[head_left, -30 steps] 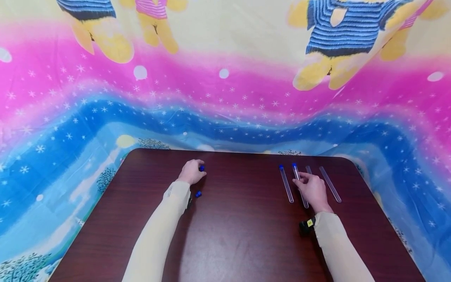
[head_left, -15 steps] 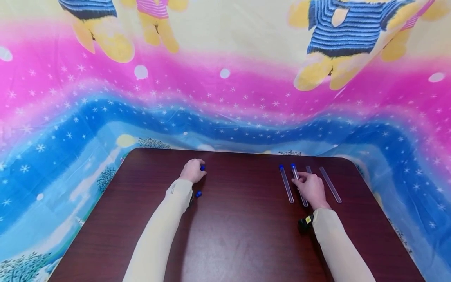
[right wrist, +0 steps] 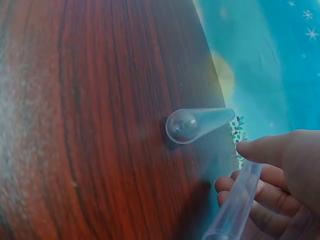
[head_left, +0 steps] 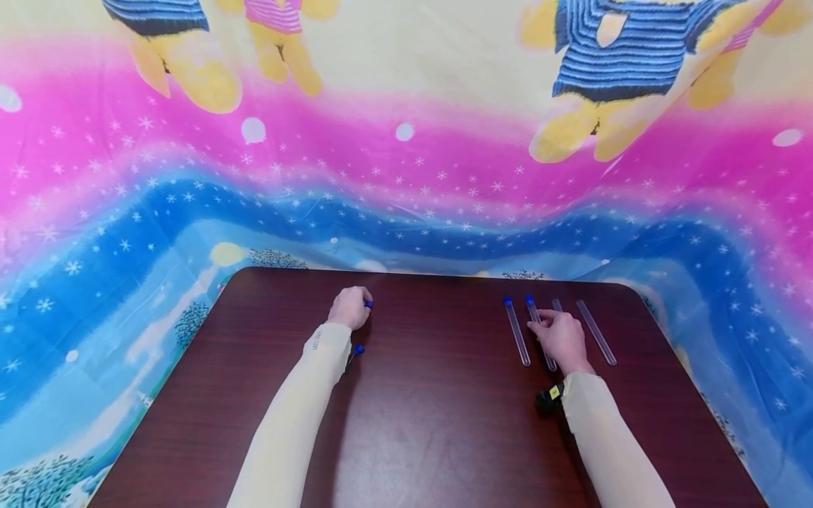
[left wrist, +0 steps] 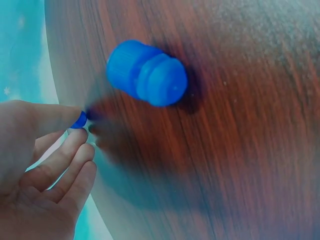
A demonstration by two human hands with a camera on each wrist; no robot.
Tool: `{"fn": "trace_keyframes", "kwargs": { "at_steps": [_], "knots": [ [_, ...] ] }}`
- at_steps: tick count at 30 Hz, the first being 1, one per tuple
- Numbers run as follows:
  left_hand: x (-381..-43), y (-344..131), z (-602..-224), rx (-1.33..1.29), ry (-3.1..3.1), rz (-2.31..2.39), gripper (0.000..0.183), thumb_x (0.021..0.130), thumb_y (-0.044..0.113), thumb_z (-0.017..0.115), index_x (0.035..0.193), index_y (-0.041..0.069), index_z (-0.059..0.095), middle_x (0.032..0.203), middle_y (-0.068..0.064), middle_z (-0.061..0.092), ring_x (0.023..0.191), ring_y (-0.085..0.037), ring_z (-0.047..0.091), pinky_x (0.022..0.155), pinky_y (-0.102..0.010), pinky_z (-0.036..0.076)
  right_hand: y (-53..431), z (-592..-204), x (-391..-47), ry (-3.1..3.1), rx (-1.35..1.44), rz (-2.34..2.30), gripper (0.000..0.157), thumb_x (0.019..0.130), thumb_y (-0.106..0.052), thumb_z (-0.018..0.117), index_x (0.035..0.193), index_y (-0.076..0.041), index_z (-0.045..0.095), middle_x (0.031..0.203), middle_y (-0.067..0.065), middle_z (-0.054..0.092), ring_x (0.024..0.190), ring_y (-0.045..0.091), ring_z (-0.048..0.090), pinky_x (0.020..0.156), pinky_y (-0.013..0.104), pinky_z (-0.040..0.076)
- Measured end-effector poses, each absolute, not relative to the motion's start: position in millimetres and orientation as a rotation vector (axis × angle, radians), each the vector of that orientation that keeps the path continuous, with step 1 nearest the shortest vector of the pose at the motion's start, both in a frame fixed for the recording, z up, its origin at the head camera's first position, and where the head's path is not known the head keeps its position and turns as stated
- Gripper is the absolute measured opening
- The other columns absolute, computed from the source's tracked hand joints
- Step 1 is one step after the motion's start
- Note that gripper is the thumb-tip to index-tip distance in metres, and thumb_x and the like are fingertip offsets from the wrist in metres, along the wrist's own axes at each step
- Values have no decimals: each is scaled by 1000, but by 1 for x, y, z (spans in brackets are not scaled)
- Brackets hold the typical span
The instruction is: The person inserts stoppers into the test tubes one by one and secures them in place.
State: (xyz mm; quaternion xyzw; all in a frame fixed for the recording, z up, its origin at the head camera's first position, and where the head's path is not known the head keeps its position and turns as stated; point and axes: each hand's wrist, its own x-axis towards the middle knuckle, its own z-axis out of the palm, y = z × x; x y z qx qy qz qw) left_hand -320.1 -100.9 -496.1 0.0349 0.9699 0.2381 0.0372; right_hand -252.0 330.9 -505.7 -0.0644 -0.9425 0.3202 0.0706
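My left hand [head_left: 349, 308] pinches a small blue test-tube cap [left wrist: 80, 120] between thumb and index finger, near the table's far side. Closer to me, a second blue cap [left wrist: 147, 72] lies on its side on the table, partly behind the left wrist in the head view. Over at the right, my right hand [head_left: 562, 342] holds a clear test tube [right wrist: 237, 205] with thumb and fingers; a blue cap [head_left: 530, 300] sits on its far end. To its left lies another blue-capped test tube [head_left: 517, 331].
Right of the right hand lies an uncapped test tube [head_left: 595, 333]. One more uncapped tube [head_left: 557, 305] shows partly behind that hand. The dark wooden table [head_left: 432, 395] ends at a patterned cloth backdrop [head_left: 406, 190].
The left hand has shifted slightly right and turned over the cap it pinches. The right hand stays nearly in place, with its tube tilting and moving only a little.
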Motion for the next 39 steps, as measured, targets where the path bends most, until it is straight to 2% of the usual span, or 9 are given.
{"fn": "trace_keyframes", "kwargs": {
  "at_steps": [13, 23, 27, 33, 39],
  "knots": [
    [-319, -98, -497, 74, 2970, 764, 10, 95, 11, 70, 106, 11, 71, 110, -11, 68, 103, -31, 64, 90, -46, 53, 332, -504, -252, -2840, -219, 935, 40, 96, -21, 73, 125, 6, 67, 83, 11, 69, 65, 22, 60, 59, 37, 48],
    [-318, -96, -495, 154, 2993, 781, 6, 96, 12, 69, 101, 8, 68, 101, -9, 68, 101, -31, 64, 91, -44, 51, 334, -510, -253, -2866, -261, 914, 40, 96, -22, 73, 124, 5, 68, 83, 11, 69, 69, 24, 61, 62, 39, 49],
    [-316, -93, -493, 163, 2999, 826, 6, 97, 12, 69, 97, 8, 65, 98, -10, 67, 102, -31, 63, 93, -44, 50, 334, -510, -254, -2869, -252, 904, 39, 95, -22, 73, 124, 5, 68, 84, 12, 69, 69, 24, 60, 62, 39, 49],
    [-314, -90, -490, 213, 3007, 862, 8, 98, 12, 66, 94, 8, 60, 90, -9, 64, 95, -31, 62, 88, -43, 51, 334, -510, -257, -2892, -255, 896, 39, 96, -21, 73, 124, 5, 68, 83, 11, 68, 67, 24, 59, 59, 38, 48],
    [-316, -91, -493, 210, 3012, 890, 8, 98, 9, 66, 94, 6, 59, 92, -12, 65, 98, -33, 62, 90, -44, 51, 334, -512, -258, -2895, -245, 871, 40, 96, -22, 73, 124, 5, 68, 83, 11, 68, 67, 24, 60, 58, 38, 48]
  ]
}}
